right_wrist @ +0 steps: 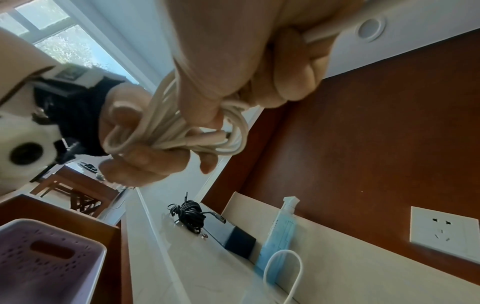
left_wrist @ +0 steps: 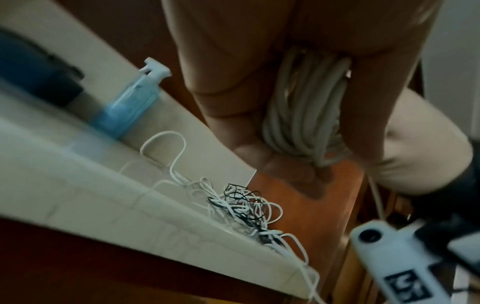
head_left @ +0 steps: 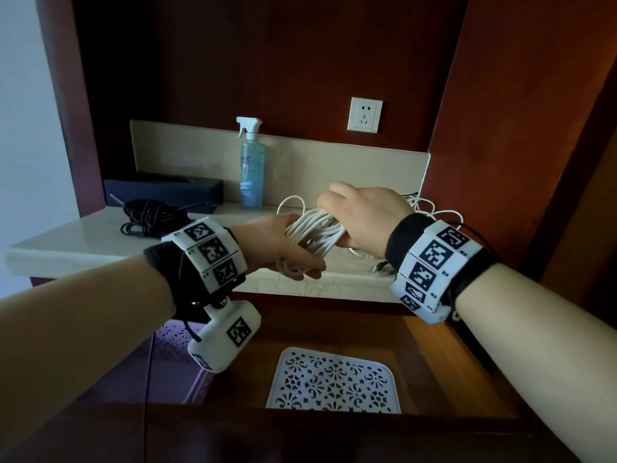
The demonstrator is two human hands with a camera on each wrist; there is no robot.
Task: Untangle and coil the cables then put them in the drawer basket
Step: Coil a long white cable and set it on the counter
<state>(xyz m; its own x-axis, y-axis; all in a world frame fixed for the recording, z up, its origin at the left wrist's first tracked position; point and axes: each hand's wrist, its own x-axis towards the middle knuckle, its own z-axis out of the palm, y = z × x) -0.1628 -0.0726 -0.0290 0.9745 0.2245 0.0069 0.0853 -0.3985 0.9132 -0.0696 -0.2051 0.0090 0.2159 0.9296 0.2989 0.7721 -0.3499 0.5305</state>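
Both hands hold one white cable bundle (head_left: 315, 232) above the counter (head_left: 83, 242). The left hand (head_left: 277, 243) has its fingers curled around the bundle's near end, and the right hand (head_left: 364, 217) closes over the far end from above, thumb and fingers wrapped round the strands. Just beyond the right hand a tangle of thin white and black cables (left_wrist: 241, 207) lies on the counter. Left of the left hand rests a coiled black cable (head_left: 150, 217), with a spray bottle (head_left: 252, 165) behind. Below both hands sits the white drawer basket (head_left: 334, 382), apart from the bundle
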